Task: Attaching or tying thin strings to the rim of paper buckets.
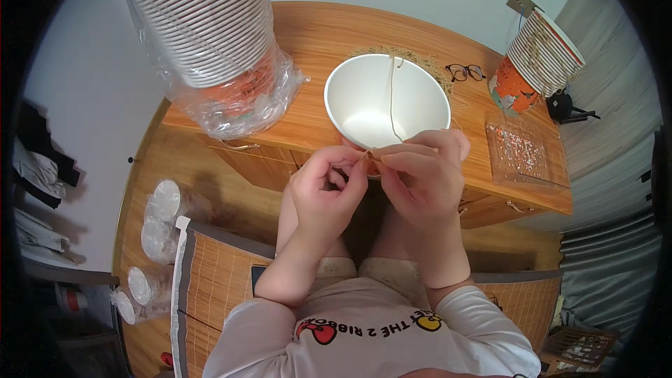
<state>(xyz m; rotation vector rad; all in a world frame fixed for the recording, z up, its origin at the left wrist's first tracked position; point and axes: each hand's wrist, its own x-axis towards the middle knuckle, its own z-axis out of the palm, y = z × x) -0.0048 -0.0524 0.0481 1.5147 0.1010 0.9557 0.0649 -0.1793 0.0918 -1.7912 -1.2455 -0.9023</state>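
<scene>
In front of my lap, both hands meet fingertip to fingertip just below a white paper bucket (350, 98) at the table's front edge. A thin beige cord (391, 101) hangs from the bucket's far rim, crosses its open mouth and runs down to my right hand (425, 183). That hand is closed, thumb and index finger pinching at the cord. My left hand (323, 187) is closed too, its thumb and index finger pressed on a tiny brownish piece between the fingertips. Whether this piece is the cord's end or something separate, I cannot tell.
A tall stack of buckets in clear plastic (203, 42) stands on the wooden table (315, 24) at left. Dry straw-coloured strands, eyeglasses (465, 72), a second bucket stack (535, 63) and a clear tray of small beads (525, 150) lie rightward. Wrapped containers (168, 199) stand on the floor.
</scene>
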